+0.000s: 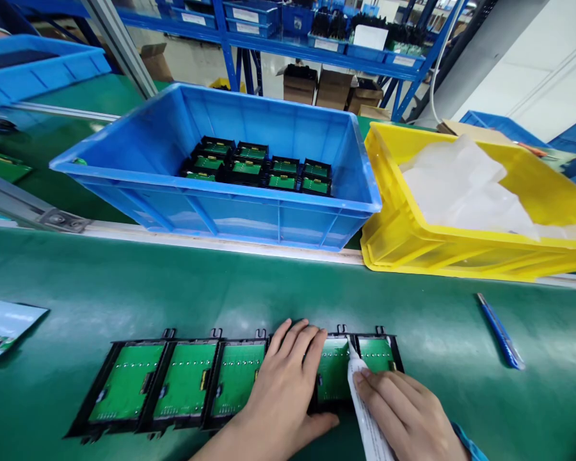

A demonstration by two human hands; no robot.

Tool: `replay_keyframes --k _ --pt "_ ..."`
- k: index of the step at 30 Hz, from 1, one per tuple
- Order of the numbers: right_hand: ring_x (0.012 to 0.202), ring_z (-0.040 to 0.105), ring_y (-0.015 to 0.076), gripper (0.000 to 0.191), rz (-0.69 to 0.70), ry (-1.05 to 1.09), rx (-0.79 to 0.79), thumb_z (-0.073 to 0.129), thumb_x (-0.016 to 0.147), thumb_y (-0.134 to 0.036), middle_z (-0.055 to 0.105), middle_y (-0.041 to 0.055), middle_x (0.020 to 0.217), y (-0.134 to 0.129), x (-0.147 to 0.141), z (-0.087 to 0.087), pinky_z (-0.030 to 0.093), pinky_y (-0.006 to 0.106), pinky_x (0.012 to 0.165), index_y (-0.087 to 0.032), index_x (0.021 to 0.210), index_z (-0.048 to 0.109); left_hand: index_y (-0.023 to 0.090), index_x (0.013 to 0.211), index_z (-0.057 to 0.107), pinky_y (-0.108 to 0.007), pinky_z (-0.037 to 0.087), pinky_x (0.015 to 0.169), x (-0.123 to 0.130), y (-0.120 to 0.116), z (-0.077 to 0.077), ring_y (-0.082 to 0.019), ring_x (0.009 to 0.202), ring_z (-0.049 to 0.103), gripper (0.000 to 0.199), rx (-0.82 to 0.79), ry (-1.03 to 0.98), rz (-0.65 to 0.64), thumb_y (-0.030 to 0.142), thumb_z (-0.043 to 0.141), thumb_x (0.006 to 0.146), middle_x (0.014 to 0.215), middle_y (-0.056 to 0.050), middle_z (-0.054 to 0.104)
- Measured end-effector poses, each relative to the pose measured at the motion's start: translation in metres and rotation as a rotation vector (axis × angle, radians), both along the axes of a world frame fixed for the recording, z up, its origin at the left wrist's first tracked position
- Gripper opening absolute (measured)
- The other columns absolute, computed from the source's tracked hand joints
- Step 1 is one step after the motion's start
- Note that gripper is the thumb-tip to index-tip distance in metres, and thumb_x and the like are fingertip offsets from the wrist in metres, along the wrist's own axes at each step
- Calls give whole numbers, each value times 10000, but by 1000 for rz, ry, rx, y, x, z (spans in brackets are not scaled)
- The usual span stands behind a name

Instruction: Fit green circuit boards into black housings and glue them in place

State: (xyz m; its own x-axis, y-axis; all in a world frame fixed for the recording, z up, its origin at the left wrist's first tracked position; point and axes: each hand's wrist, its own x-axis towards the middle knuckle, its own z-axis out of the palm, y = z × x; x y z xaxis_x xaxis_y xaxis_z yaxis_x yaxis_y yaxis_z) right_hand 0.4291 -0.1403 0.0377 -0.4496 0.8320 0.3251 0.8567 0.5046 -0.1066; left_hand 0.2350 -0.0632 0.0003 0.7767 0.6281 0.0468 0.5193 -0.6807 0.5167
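Observation:
Several black plastic frames with green circuit boards (129,381) lie side by side in a row on the green work surface. My left hand (283,390) rests palm down over one of the middle frames, fingers stretched towards its far edge, hiding much of it. In my right hand (408,410) is a white squeeze tube (365,410) with printed text, gripped between thumb and fingers. The tube's narrow nozzle touches or nearly touches the far edge between the last two boards on the right. The tube's lower end runs out of view.
A blue bin (249,214) holding more framed boards stands behind the row. Beside it a yellow bin (461,250) contains white plastic sheeting. A blue utility knife (502,333) lies at right, a pale card (9,323) at left. Blue shelving (288,41) rises behind.

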Motion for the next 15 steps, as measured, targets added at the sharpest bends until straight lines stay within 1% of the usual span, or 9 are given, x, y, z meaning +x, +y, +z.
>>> replay_keyframes --k 5,8,12,15 --pt "597 631 175 414 -11 -5 1 239 1002 -115 664 76 719 1 -5 4 537 295 542 -72 976 650 102 1379 405 -639 344 1096 1 1 1 -404 1266 478 944 -1 -10 5 389 831 587 1340 -175 546" --pt "607 620 172 405 -29 23 -59 248 1012 -150 652 76 736 1 -6 5 534 293 552 -81 987 646 109 1373 411 -642 346 1092 1 2 1 -407 1260 484 931 -15 -10 9 393 827 590 1331 -177 554" --pt "575 593 154 383 -132 153 -104 282 1016 -179 614 68 718 7 -2 6 496 263 514 -104 978 655 120 1386 400 -640 336 1100 0 2 1 -410 1274 472 947 -11 -8 5 424 832 600 1340 -177 548" --pt "570 591 134 277 -225 349 -172 413 991 -218 612 40 707 19 10 10 470 228 505 -157 918 674 120 1401 385 -638 331 1104 0 1 0 -406 1285 461 968 -8 -6 2 441 839 609 1350 -178 536"
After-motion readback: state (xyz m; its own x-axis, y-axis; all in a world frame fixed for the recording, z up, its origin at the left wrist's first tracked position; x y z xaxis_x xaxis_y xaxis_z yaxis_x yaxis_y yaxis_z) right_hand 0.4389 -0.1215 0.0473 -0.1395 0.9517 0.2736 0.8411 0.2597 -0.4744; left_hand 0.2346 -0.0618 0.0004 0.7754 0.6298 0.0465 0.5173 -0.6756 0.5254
